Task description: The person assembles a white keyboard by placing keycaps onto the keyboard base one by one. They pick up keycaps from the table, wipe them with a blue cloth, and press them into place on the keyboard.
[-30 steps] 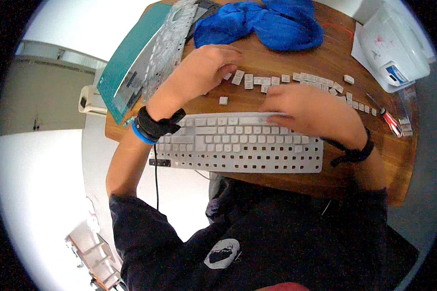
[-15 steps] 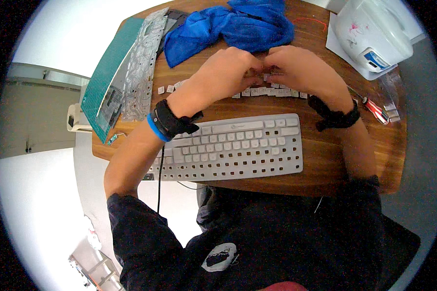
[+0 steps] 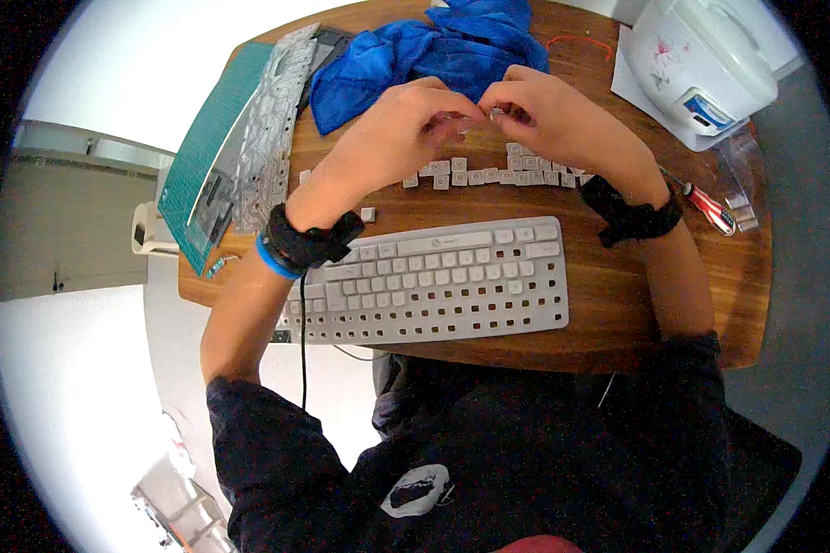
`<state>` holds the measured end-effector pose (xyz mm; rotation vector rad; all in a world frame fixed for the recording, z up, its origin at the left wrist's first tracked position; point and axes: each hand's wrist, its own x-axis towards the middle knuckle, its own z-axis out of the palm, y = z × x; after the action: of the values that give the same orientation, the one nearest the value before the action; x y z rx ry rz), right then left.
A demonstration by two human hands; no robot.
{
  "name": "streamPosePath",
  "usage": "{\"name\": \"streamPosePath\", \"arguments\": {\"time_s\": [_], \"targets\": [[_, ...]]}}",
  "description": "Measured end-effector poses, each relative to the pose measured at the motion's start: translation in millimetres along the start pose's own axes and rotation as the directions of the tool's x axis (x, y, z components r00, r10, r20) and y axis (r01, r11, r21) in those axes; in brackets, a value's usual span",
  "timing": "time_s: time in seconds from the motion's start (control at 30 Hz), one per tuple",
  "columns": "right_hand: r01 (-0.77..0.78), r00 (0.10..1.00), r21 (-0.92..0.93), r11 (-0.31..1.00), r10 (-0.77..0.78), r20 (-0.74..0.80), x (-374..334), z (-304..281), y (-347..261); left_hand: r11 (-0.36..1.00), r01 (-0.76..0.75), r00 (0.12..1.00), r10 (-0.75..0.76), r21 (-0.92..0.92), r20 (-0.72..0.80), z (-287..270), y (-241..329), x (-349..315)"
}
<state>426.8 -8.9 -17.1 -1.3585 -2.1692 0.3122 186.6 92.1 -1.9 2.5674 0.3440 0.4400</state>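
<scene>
On the keyboard (image 3: 433, 276), far rows (image 3: 424, 264) are mostly filled; near holes (image 3: 476, 310) and loose keys (image 3: 475, 177) are left. Left hand (image 3: 404, 127) and right hand (image 3: 549, 115) are curled; their hold cannot be told.

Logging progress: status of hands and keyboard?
Left hand, right hand close together; grip unclear. Keyboard part-filled, nearest row bare; loose keycaps beyond. Black cable crosses keyboard's left end.

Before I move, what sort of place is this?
Probably a table used as a small repair bench: a partly bare keyboard lies on the wood, with loose keycaps beyond it and a screwdriver at the right.
</scene>
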Motion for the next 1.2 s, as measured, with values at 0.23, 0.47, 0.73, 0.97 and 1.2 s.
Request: {"name": "streamPosePath", "arguments": {"time_s": [0.23,0.47,0.73,0.97,1.2], "targets": [[-0.009,0.999,0.249,0.969,-0.003,0.046,5,-1,-33,0.818,0.273,0.953,-0.303,-0.507,0.024,-25,12,-51],[0.062,0.990,0.454,0.889,-0.113,0.086,6,7,-78,0.696,0.240,0.947,-0.321,-0.677,0.005,-31,38,-101],[0.144,0.975,0.419,0.896,-0.201,0.094,7,17,-97,0.715,0.205,0.956,-0.294,-0.668,-0.022,-24,48,-124],[0.168,0.970,0.390,0.906,-0.222,0.099,5,20,-93,0.765,0.228,0.961,-0.276,-0.603,0.013,-23,50,-128],[0.187,0.981,0.092,0.978,-0.191,0.044,7,8,-53,0.885,0.297,0.945,-0.327,-0.358,-0.025,-23,45,-114]]}}
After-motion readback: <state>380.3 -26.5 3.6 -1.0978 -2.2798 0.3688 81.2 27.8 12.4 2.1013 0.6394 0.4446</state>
